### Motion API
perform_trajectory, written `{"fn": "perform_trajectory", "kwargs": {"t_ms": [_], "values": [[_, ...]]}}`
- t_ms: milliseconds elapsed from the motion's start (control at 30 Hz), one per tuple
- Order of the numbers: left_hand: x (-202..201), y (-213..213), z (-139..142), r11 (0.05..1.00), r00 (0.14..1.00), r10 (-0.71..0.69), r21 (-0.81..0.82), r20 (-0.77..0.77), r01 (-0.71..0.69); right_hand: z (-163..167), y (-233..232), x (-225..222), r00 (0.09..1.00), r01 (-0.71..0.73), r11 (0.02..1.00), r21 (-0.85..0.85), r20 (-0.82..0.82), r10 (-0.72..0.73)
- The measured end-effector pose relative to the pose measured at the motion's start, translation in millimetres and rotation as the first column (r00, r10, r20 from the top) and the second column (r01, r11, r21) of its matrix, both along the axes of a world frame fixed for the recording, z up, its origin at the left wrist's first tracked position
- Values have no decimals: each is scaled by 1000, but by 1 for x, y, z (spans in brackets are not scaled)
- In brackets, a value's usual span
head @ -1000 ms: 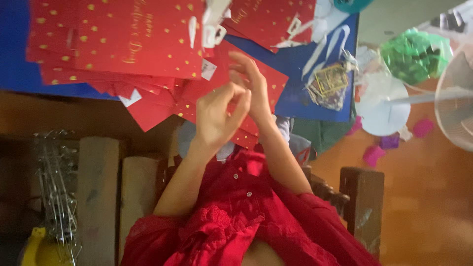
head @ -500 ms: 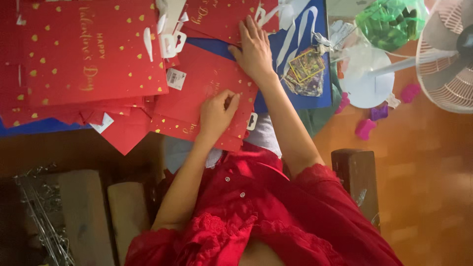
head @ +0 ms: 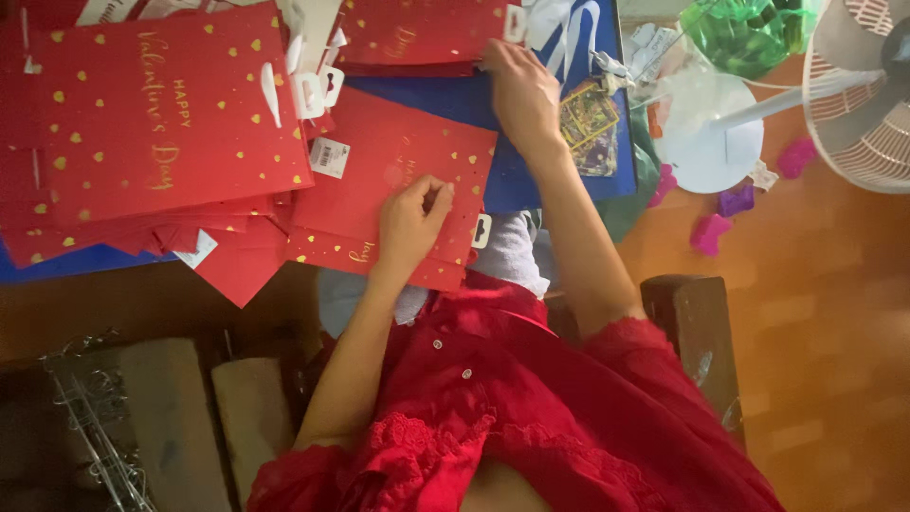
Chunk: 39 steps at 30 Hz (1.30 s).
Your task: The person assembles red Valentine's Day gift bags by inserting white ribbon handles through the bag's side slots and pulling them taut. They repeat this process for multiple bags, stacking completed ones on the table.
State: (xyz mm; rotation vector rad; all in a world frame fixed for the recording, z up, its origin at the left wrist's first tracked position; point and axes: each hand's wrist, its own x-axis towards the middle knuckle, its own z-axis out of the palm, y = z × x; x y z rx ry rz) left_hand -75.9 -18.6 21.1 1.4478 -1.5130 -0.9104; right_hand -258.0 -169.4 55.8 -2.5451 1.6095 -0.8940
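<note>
Both hands unmoved — left hand (head: 409, 220) on red bag (head: 393, 180), right hand (head: 519, 87) flat.

My body, lower half of the frame: I wear a red dress (head: 531, 408) with small round buttons down the front and short sleeves trimmed in red lace. Both forearms are bare. My left hand (head: 412, 220) and right hand (head: 523, 90) carry no rings or wristbands.

Blue sheet (head: 569, 171) under red gift bags (head: 161, 123), wooden floor (head: 834, 313) with white fan (head: 853, 95), pink bits (head: 711, 232)
</note>
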Motion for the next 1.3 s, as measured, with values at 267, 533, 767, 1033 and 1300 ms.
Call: {"fn": "perform_trajectory", "kwargs": {"t_ms": [267, 533, 767, 1033, 1300], "values": [[-17, -4, 47, 984, 983, -165, 49, -78, 169, 0, 91, -71, 938, -31, 998, 58, 348, 9], [-38, 10, 81, 952, 945, -264, 106, -195, 288, -9, 157, -59, 926, -285, 957, 48, 271, 262], [-65, -11, 20, 984, 974, -96, -126, 205, 124, -33, 175, -85, 845, -374, 910, 177, 469, 256], [-89, -23, 9, 981, 860, -41, -142, 509, 131, -18, 152, -126, 448, 139, 964, 225, 854, -264], [-74, -32, 7, 957, 993, -116, 270, 23, 105, -17, 139, -114, 556, 91, 969, 231, 795, -242]]}}
